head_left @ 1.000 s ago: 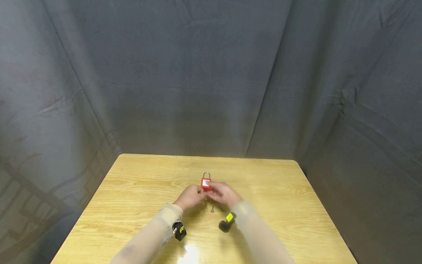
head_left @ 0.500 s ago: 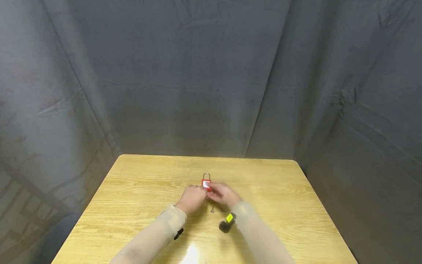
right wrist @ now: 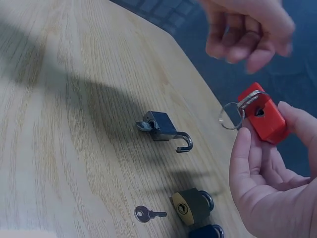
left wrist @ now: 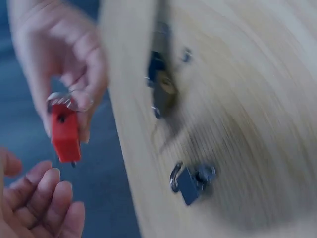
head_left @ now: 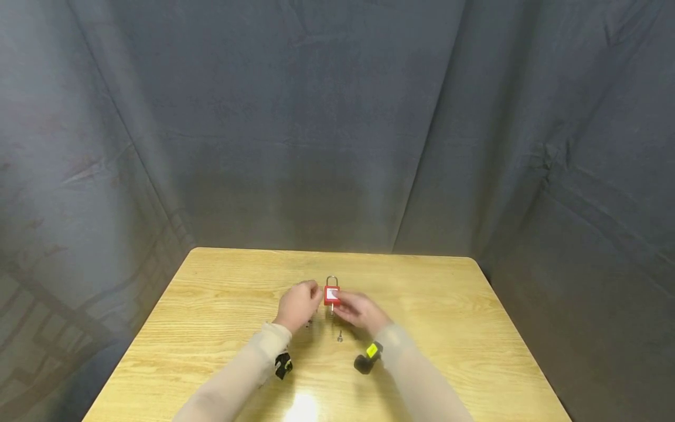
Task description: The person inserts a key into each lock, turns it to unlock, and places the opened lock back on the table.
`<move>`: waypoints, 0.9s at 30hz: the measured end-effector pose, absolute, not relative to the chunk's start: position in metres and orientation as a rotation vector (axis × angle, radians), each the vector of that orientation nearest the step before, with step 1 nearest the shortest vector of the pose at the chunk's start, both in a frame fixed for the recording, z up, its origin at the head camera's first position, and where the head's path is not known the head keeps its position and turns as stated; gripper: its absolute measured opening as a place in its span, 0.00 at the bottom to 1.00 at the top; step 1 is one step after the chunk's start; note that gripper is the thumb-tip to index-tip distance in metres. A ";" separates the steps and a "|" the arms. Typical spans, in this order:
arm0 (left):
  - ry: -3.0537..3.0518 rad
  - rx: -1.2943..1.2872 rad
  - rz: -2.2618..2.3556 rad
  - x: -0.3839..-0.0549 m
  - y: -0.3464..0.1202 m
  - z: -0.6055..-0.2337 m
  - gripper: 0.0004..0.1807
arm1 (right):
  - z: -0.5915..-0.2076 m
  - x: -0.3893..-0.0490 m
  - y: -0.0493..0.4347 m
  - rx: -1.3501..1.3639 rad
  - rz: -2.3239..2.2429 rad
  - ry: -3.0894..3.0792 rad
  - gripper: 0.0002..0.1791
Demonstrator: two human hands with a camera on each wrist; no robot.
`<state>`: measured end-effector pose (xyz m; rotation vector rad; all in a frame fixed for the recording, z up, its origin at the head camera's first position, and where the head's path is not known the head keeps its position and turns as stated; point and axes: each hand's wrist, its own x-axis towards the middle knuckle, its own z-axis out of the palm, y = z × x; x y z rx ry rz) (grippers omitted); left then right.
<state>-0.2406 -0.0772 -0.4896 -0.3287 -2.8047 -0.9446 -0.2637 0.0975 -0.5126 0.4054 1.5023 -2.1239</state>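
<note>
My right hand (head_left: 361, 310) holds a red padlock (head_left: 332, 295) by its sides, thumb on the white label and shackle pointing away. In the right wrist view a silver key (right wrist: 251, 100) with a split ring (right wrist: 229, 116) sits at the padlock's underside, beside the dark keyhole. My left hand (head_left: 299, 303) is just left of the padlock, apart from it. Its fingers (left wrist: 42, 201) are loosely bent with nothing between them. In the right wrist view the left hand (right wrist: 250, 27) is blurred, above the padlock.
On the wooden table (head_left: 422, 328), a dark padlock (right wrist: 162, 126) has its shackle open and a key in it. A brass padlock (right wrist: 192, 206), a blue padlock (right wrist: 207, 231) and a loose key (right wrist: 143, 214) lie near it. Grey curtains (head_left: 327, 129) surround the table.
My left hand has turned at the padlock's underside, then drawn away to the left. The key below the padlock now shows. My right hand still holds the padlock in nearly the same place.
</note>
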 end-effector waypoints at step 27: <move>-2.233 0.394 -2.522 -0.270 -0.070 -0.507 0.21 | -0.514 -0.251 0.088 0.220 -2.073 1.468 0.25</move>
